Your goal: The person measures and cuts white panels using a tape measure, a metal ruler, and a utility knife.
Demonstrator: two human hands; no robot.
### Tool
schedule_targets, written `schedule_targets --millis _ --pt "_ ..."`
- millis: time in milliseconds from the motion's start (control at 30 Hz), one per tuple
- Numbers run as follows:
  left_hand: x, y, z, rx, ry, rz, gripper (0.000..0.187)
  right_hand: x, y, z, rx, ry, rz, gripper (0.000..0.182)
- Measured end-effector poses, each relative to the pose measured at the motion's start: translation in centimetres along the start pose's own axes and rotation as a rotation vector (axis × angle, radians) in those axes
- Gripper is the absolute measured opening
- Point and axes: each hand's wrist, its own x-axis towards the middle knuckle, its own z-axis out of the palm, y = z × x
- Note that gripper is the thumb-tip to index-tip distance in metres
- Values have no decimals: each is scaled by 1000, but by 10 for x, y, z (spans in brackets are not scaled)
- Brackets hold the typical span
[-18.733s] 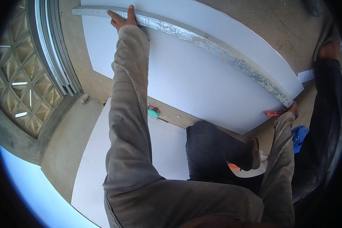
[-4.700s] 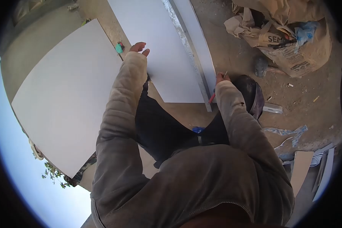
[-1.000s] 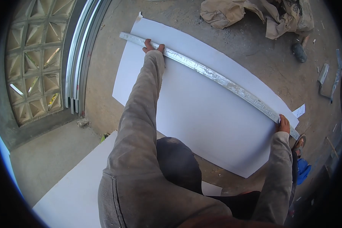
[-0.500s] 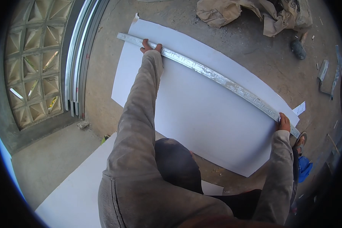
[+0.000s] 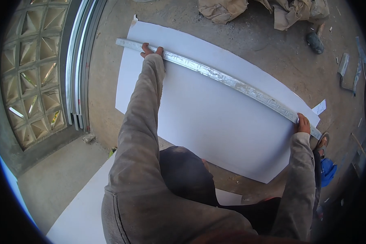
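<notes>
A long silvery metal channel (image 5: 225,78) lies slantwise across a large white board (image 5: 219,122) on the ground, its left end sticking out past the board's edge. Near that end, my left hand (image 5: 151,49) grips the channel, with fingers showing on its far side. Toward the other end, my right hand (image 5: 303,123) is closed over the channel, its thumb side largely hidden. Both arms reach forward in dusty grey-brown sleeves. Beside the channel's right end is a sandalled foot (image 5: 323,141).
Several metal profiles (image 5: 79,65) stand along the patterned block wall (image 5: 32,77) at left. Crumpled brown paper (image 5: 223,10) and a dark rounded object (image 5: 315,43) lie beyond the board. Metal offcuts (image 5: 343,65) are at right. Another white sheet (image 5: 83,203) lies at lower left.
The camera view has shifted slightly, so most of the scene sits further left or higher. My hands keep their grip, and the channel looks unmoved on the board.
</notes>
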Motion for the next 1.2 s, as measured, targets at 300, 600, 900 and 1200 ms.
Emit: schedule_targets --millis 300,600,900,1200 --pt "-6 1 1 -38 25 79 71 1 -6 -5 5 0 13 51" --pt "6 -4 8 29 49 29 71 0 -9 -4 8 7 34 51" --pt "16 -9 14 124 120 28 72 3 -12 -7 23 -21 45 48" --pt "46 -29 21 -35 119 27 71 -5 -33 -29 141 99 186 48"
